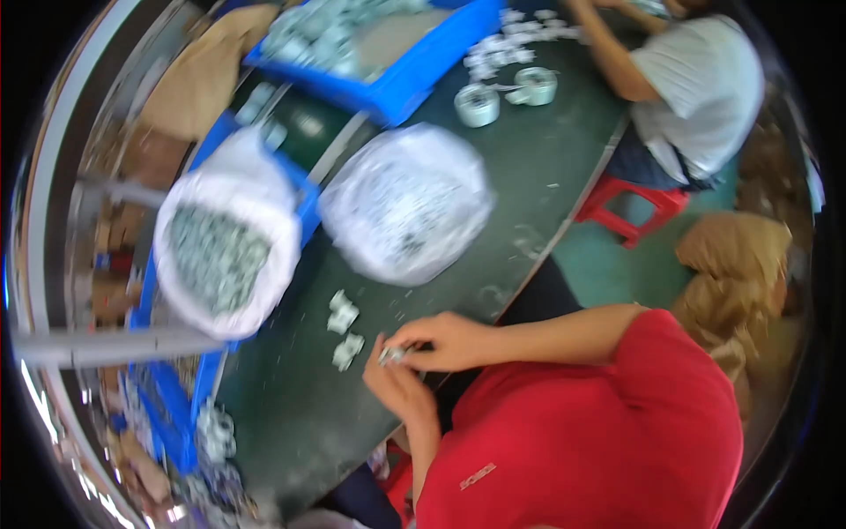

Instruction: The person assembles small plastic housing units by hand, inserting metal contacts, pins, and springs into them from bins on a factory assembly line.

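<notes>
My left hand (398,388) and my right hand (454,342) meet over the near edge of the table. Between their fingertips is a small pale, greyish-white part (390,354), partly covered by the fingers and too blurred to make out in detail. Both hands are closed around it. Just left of my hands, two small clusters of white plastic-looking parts lie on the table: the nearer cluster (348,351) and the farther cluster (342,312). Beyond them stands an open white plastic bag (348,207) with many small white pieces inside.
A white sack (167,273) of grey-green parts stands at the left. A blue tray (388,101) of pale parts sits at the far side. White rolls (477,106) and scattered white parts (493,57) lie farther along the dark green table (291,414). A co-worker (696,88) sits far right on a red stool (630,207).
</notes>
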Available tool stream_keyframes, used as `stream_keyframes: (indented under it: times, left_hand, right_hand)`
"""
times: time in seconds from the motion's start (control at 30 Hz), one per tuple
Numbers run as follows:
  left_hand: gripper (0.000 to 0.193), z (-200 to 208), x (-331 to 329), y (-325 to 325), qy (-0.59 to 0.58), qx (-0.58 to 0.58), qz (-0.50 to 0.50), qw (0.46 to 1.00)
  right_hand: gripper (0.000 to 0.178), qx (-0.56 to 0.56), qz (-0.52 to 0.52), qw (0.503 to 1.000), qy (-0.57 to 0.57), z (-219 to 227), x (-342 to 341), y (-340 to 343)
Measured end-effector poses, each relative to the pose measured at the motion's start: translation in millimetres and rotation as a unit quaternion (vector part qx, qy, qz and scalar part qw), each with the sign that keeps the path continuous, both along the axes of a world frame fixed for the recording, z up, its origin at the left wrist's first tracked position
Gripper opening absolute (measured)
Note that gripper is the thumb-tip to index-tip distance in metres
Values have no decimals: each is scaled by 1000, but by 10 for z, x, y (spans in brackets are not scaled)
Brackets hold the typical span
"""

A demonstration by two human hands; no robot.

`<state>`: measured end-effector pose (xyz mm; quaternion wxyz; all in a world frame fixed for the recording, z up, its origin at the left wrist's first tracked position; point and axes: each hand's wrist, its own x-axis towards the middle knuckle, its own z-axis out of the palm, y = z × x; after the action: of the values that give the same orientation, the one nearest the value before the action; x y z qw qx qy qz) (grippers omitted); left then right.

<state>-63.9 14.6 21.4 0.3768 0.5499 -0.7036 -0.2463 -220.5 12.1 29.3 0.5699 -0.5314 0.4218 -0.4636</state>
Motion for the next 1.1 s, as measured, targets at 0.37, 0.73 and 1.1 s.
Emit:
stream_keyframes:
  times: [0.37, 0.73, 1.1]
  left_hand:
    - [35, 90, -74, -30, -14, -31, -9, 999]
    - [35, 65, -22, -55, 7, -49, -29, 998]
    - [27, -49, -3, -78, 66, -53, -14, 996]
  right_hand:
    - [35, 81, -11, 994, -76, 52, -49, 5]
    - [31, 61, -54, 995, -57, 74, 94, 60]
    - [28, -49, -120, 990, 47, -14, 208, 85]
